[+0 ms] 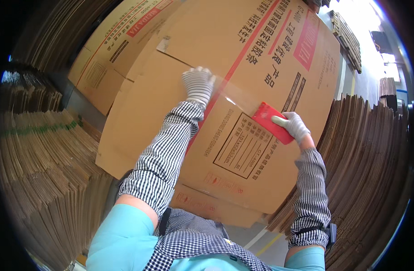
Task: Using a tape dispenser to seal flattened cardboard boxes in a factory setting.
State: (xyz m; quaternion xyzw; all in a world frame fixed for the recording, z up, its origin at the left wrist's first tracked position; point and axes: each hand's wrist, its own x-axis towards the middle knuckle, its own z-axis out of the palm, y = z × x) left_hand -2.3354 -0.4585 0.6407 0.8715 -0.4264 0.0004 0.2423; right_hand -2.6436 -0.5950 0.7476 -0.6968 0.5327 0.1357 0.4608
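A large brown cardboard box point(148, 113) with red and black print lies before me, its flap seam running across the left part. My left hand point(199, 85), in a striped white glove, rests on the box beside a long red printed stripe, fingers laid against the cardboard. My right hand point(295, 126), also gloved, grips a red tape dispenser point(272, 123) over the right side of the box. A clear strip of tape point(235, 98) stretches from the dispenser towards my left hand. What lies under the left palm is hidden.
Another printed cardboard box point(103, 63) lies at the far left. Stacks of flattened cardboard point(49, 176) stand along the left, with another cardboard stack point(356, 167) at the right. A wooden pallet point(347, 40) is at the far right, beside a floor with a yellow line.
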